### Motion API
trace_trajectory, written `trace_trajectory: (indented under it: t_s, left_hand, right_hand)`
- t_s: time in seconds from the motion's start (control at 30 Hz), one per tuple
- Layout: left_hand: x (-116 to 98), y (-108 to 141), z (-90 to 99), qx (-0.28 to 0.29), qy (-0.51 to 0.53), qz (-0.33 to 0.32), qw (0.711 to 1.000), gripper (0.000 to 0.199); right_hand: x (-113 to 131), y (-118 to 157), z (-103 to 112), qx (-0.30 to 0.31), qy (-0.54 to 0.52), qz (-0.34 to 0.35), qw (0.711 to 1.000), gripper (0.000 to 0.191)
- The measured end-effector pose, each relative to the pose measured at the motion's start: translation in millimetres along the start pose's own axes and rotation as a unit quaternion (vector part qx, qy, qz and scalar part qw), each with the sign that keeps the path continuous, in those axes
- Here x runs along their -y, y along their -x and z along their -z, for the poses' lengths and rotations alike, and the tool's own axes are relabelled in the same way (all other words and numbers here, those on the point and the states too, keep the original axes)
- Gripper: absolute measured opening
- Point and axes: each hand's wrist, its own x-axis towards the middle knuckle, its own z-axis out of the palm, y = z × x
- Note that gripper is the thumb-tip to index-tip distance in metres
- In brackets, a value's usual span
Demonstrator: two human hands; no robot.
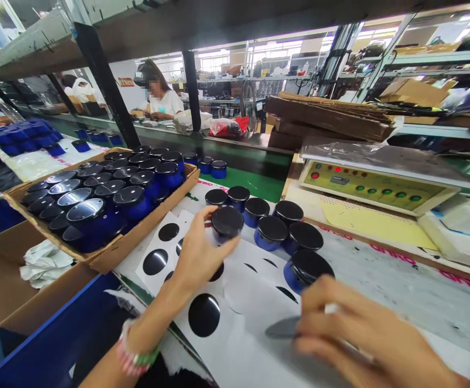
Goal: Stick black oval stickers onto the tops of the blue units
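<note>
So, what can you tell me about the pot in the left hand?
The pot is short and round, with a flat, slightly shiny black top and dark sides that are mostly shaded. It looks smooth and hard, though its material can't be told. The left hand grips its side between fingers and thumb, holding it roughly upright beside other black-topped blue pots. Whether it touches the white sheets below isn't clear.
</note>
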Motion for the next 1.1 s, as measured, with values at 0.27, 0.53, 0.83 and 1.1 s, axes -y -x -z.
trace_trajectory:
  t_s: [0.27, 0.53, 0.83, 1.1]
  left_hand:
    - [-25.6, 73.0, -12.4, 0.221, 0.078, -0.009, 0.972, 0.071]
    - [-20.0, 70.3, -15.0, 0.209, 0.085, -0.056, 0.973, 0.067]
    - [-21.2, 69.8, -12.9, 0.222, 0.117, -0.061, 0.966, 0.064]
    - [-20.8, 70.4, -11.5, 0.229, 0.123, -0.061, 0.964, 0.064]
  right_hand:
    - [-24.5, -10.0, -8.2, -0.039, -0.381, -0.370, 0.846, 0.029]
    - [-20.1, -2.5, -28.3, -0.032, -0.353, -0.348, 0.868, 0.031]
    - [-21.3, 2.3, -41.2, -0.011, -0.427, -0.377, 0.822, 0.029]
    - [-21.2, 1.2, -39.1, -0.002, -0.424, -0.378, 0.823, 0.029]
